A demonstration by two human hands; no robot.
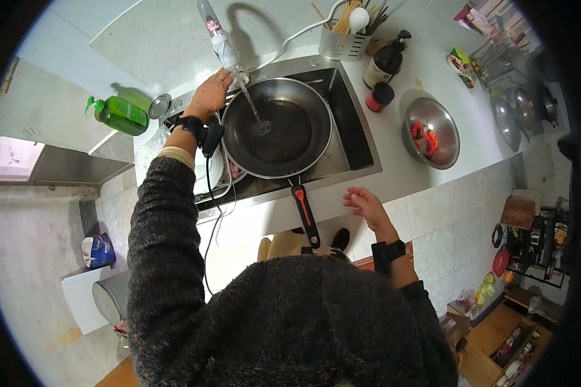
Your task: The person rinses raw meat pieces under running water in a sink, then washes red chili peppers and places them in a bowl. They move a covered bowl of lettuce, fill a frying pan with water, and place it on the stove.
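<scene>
My left hand (pixel 210 96) reaches to the kitchen faucet (pixel 228 54), its fingertips at the side of the wrapped spout. Whether those fingers grip the faucet is unclear. A stream of water (pixel 250 102) falls from it into a dark frying pan (pixel 290 150). Some water lies on the pan's bottom. The pan sits over the sink (pixel 341 157), its black and red handle (pixel 304 213) pointing towards me. My right hand (pixel 365 207) hovers right of the handle, apart from it, with fingers loosely spread and nothing held.
Left of the pan is a wire dish rack (pixel 227 181), partly under my forearm, and a green pump bottle (pixel 122 115). To the right stand a dark pump bottle (pixel 385 60), a red jar with a black lid (pixel 380 97), a steel bowl (pixel 443 130) of red peppers (pixel 425 140), and a utensil holder (pixel 341 46).
</scene>
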